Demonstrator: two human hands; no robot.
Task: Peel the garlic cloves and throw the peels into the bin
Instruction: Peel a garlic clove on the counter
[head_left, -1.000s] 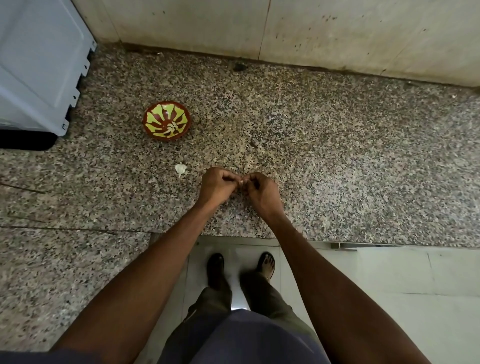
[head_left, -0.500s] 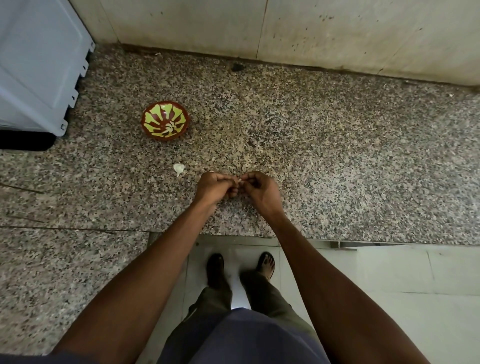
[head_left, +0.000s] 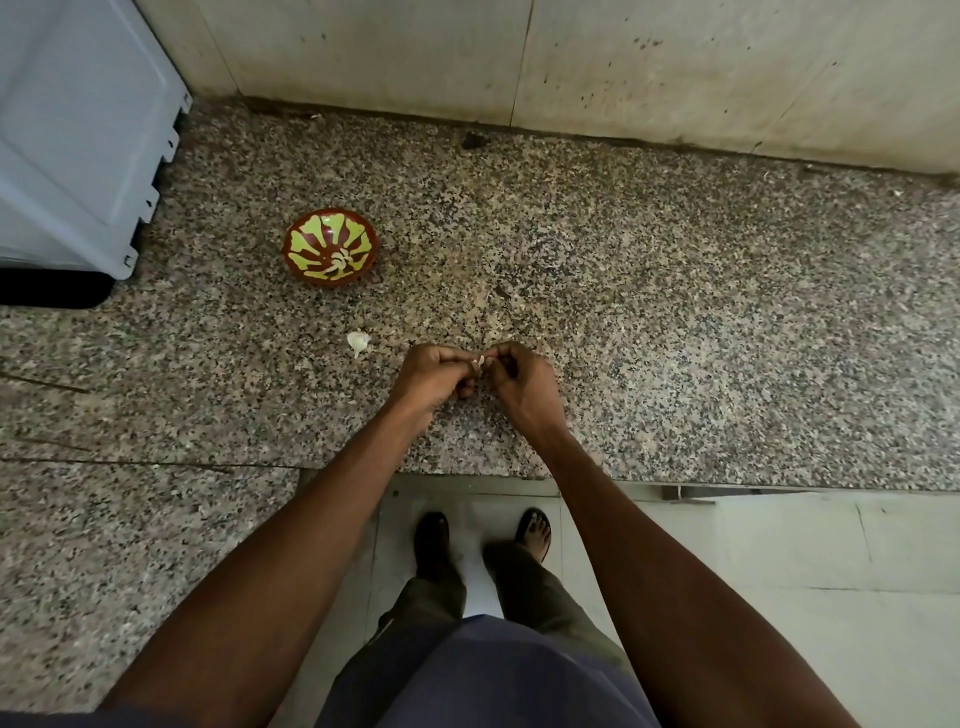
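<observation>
The garlic clove (head_left: 479, 364) sits pinched between both hands over the granite bench (head_left: 675, 312), only a pale sliver showing, its long axis too hidden to call. The left hand (head_left: 434, 376) curls its grip on it from the left; the right hand (head_left: 522, 387) nips it from the right, equally near. Another clove (head_left: 358, 342) lies just left. The patterned bowl (head_left: 330, 253) waits farther off, far-left. No bin in sight.

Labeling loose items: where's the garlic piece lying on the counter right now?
Head view: the garlic piece lies on the granite counter, left of the left hand, which is apart from it, and nearer the person than the patterned bowl.
</observation>
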